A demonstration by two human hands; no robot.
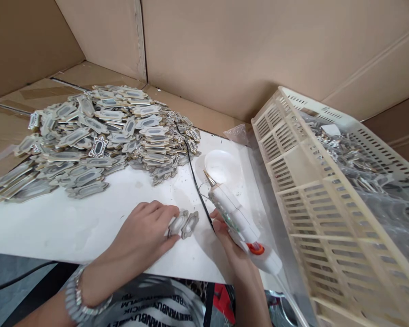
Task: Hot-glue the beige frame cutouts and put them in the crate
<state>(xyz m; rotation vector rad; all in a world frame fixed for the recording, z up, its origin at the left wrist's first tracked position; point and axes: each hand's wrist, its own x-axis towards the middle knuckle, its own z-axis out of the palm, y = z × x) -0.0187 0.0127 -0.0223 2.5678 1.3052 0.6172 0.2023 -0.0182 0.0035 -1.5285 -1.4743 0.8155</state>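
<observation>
- Left hand (141,231): thumb and fingers pinched on two small ornate frames (190,225), side by side, low over the near part of the white table (37,231). Can't tell whether they touch the surface.
- Right hand (230,247): wrapped on the glue gun (235,213), just right of the frames. Its body hides part of the grip, so I can't tell exactly where each finger sits.
- Frames, my read: light, thin, stiff, probably metal. Smooth faces could slip; the scalloped edges should give fingertips some bite. Thin ornament might bend under a hard squeeze.
- Frame hold: I'd pinch the outer edges, keep off the center panel.
- Gun, my read: rigid plastic shell, moderate weight, tail-biased with the clear stick (291,302) out the back. Hold by the grip only; I'd treat the metal nozzle (209,178) as hot.
- Gun axis: long, slanting from lower right to upper left in head view. Nozzle points away from the person and leftward, its tip just in front of the white dish (221,163).
- Frame axis: the right-hand piece runs lower left to upper right, crossing the gun's line. The other looks about parallel, partly covered by fingers.
- Black cable (194,175) passes between the frames and the gun; I'd mind snagging.
</observation>
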